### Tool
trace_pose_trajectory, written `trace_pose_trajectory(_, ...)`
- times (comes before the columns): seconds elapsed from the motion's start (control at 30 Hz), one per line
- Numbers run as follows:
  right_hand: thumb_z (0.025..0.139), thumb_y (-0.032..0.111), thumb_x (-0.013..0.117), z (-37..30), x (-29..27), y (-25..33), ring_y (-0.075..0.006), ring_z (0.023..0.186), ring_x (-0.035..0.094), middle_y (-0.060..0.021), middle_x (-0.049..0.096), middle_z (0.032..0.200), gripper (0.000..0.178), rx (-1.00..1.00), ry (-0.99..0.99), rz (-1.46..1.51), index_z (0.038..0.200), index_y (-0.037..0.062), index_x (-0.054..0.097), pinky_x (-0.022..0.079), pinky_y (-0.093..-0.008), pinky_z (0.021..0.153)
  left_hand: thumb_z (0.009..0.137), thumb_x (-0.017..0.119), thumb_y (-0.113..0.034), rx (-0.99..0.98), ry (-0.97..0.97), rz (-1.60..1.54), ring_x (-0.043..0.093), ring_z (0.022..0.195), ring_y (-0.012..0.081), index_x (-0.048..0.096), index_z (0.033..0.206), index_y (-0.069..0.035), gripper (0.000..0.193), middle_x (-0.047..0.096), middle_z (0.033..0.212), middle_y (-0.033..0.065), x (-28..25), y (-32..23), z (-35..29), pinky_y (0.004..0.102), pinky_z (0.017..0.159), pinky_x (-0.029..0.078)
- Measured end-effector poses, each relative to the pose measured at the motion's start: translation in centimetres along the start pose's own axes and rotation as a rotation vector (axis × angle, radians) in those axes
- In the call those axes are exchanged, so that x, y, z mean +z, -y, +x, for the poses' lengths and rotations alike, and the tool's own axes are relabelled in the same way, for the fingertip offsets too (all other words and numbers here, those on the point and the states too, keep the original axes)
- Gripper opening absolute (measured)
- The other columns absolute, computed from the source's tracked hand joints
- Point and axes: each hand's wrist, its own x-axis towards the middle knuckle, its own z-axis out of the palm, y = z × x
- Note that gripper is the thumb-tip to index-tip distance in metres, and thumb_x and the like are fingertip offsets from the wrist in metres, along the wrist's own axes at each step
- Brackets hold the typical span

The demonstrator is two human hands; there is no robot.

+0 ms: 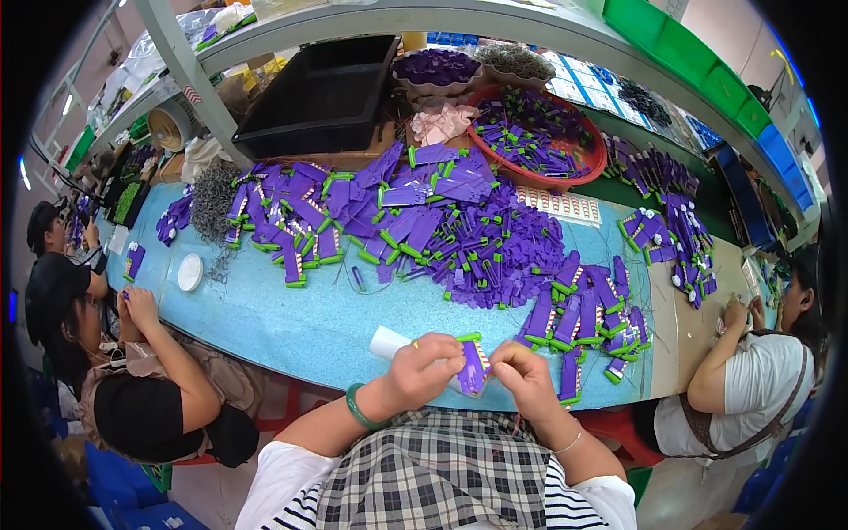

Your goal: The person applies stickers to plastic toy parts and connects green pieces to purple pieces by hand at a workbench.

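In front of my chest, at the near table edge, my left hand (424, 369) pinches a flat purple plastic piece (473, 371) with a bright green end and a red-and-white striped edge. My right hand (525, 374) is close against the striped side, thumb and fingers pressed together. What sits between those right fingertips is too small to make out. Just beyond my left hand lies a white cylinder (387, 343), partly hidden by it. To the right of my hands is a pile of similar purple-and-green pieces (579, 309) with striped edges.
Heaps of purple parts (503, 243) cover the table's middle. Behind them stand a red basin (583, 172) of parts and a black tray (318, 106). A tangle of grey wire (212, 203) and a white round lid (190, 272) lie left. Co-workers sit on both sides.
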Motion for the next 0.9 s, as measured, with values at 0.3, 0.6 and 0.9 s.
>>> trace_pose_trajectory(0.3,0.089,-0.001,0.048,1.5,-1.1,-2.5,-0.0155,0.082,0.06,-0.0052,0.057,0.091,0.014,0.003,-0.33,0.266,0.103,0.0026,0.049,0.058,-0.0341,0.07,0.076,0.069,-0.013,-0.42,0.147,0.161,0.056,0.06,0.0241,0.057,0.084,-0.001,0.018,0.054,0.072,0.0102,2.1,6.6,3.5,0.0334,0.054,0.044)
trace_pose_trajectory(0.6,0.082,-0.008,0.053,1.1,-1.0,-2.1,-0.0141,0.085,0.058,-0.0053,0.052,0.101,0.037,-0.08,-0.248,0.118,0.118,0.0018,0.054,0.057,-0.0322,0.072,0.073,0.068,-0.005,-0.444,0.316,0.491,0.061,0.073,0.0278,0.058,0.083,-0.003,0.015,0.057,0.085,0.0111,0.7,8.5,3.3,0.0364,0.061,0.052)
trace_pose_trajectory(0.9,0.075,-0.014,0.061,1.8,0.9,-2.0,-0.0111,0.075,0.056,-0.0048,0.048,0.088,0.046,-0.314,-0.214,-0.335,0.115,0.009,0.061,0.058,-0.0225,0.06,0.081,0.061,0.007,-1.041,-0.132,-0.953,0.063,0.09,0.0181,0.058,0.102,0.0,0.022,0.064,0.096,0.0092,0.1,2.3,0.5,0.0352,0.082,0.055)
